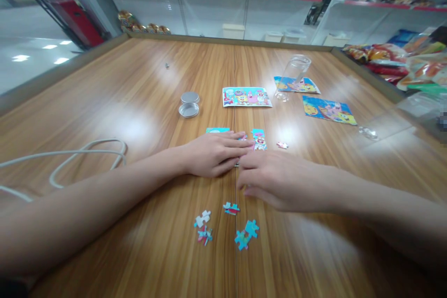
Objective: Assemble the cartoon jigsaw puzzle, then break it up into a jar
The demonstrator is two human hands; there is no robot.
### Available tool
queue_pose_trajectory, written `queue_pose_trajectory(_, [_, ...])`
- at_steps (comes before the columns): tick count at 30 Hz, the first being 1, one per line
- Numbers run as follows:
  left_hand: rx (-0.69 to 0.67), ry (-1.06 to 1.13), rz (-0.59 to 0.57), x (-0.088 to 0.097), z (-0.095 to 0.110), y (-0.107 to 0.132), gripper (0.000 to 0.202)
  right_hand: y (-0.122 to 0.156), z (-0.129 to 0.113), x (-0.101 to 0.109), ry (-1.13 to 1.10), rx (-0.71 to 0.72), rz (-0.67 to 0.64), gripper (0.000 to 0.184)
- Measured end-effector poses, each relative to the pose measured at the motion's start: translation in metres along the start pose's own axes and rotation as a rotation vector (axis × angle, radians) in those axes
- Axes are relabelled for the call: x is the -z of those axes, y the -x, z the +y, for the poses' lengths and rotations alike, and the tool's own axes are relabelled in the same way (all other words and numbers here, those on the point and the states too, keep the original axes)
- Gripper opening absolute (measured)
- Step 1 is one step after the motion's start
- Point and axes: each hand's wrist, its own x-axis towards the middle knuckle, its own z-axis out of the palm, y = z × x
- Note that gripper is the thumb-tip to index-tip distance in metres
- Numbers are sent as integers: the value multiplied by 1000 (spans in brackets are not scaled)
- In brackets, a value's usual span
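Observation:
My left hand [218,152] lies flat, fingers stretched out, over a partly assembled cartoon jigsaw puzzle [218,130], covering most of it. The puzzle's right part [259,139] shows beyond the fingertips. Against those fingertips is my right hand [275,177], its fingers bent and drawn together at the puzzle's near edge; whatever they hold is hidden. One loose puzzle piece [282,145] lies to the right of the puzzle. Nearer to me are several more: a blue piece [252,228], a blue-green piece [242,239], a pale piece [202,218], a red-and-blue piece [205,235] and a blue-and-red piece [231,208].
Behind the puzzle lie a cartoon picture card [247,97] and a round metal tin [189,110] beside its lid [190,98]. Clear glasses [295,72] rest near blue picture sheets [330,110] on the right. A white cable [87,151] loops at left. Snack packets [387,60] line the right edge.

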Motion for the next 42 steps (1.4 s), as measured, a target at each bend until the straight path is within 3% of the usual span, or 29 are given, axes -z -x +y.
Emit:
queue_pose_trajectory(3, [-12, 2, 3, 0, 0, 0, 45, -22, -21, -20, 115, 144, 100, 17])
queue_pose_trajectory(6, [11, -4, 7, 2, 3, -1, 45, -41, -37, -36, 119, 252, 110, 19])
queue_pose_trajectory(10, [1, 5, 6, 4, 6, -2, 47, -51, -48, -45, 128, 275, 117, 24])
queue_pose_trajectory(15, [3, -16, -3, 3, 5, -2, 47, -50, -51, -41, 87, 237, 113, 23])
queue_pose_trajectory(18, [0, -9, -5, 1, 1, 1, 47, -38, -37, -29, -51, 110, 86, 17])
queue_pose_trajectory(22, [-7, 11, 22, -2, -1, 2, 44, -7, 7, -5, -337, -269, 344, 14])
queue_pose_trajectory(26, [-7, -12, 25, 0, 3, 0, 47, 15, 55, 8, -408, -517, 317, 22])
queue_pose_trajectory(29, [1, -26, 9, 3, 5, -2, 47, 19, 74, 8, -396, -560, 249, 26])
queue_pose_trajectory(32, [8, -40, -21, 5, 5, -2, 49, 18, 78, 3, -411, -576, 216, 23])
queue_pose_trajectory(42, [23, -75, -45, 3, 4, 1, 51, 12, 77, -11, -359, -619, 301, 20])
